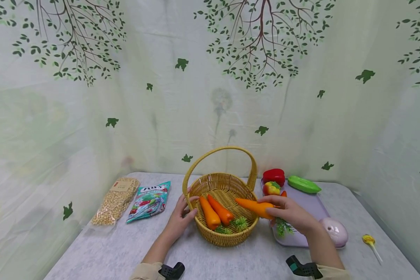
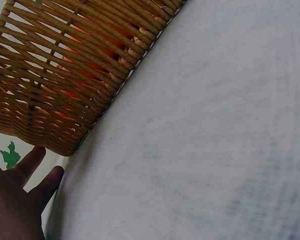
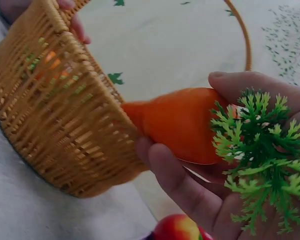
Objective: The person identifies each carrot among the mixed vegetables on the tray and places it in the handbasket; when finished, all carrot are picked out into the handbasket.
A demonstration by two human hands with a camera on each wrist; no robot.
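Note:
A wicker basket [image 1: 227,237] with a tall handle stands at the middle of the table, two orange carrots [image 1: 209,213] with green tops lying inside it. My left hand [image 1: 179,217] holds the basket's left rim, with fingertips [image 3: 79,27] reaching over the edge. In my right hand [image 1: 294,214] is another carrot [image 1: 255,207], pinched between thumb and fingers near its leafy end. Its narrow tip points left over the basket's right rim, and the green leaves [image 3: 265,145] hang below the hand.
Right of the basket, a lilac tray [image 1: 309,204] bears a red pepper [image 1: 273,177], a red-yellow fruit [image 1: 271,188], a green vegetable [image 1: 303,184] and a pale rounded object [image 1: 334,231]. A lollipop [image 1: 370,243] lies farther right. Two bags, corn kernels [image 1: 113,202] and teal candy [image 1: 148,202], lie left.

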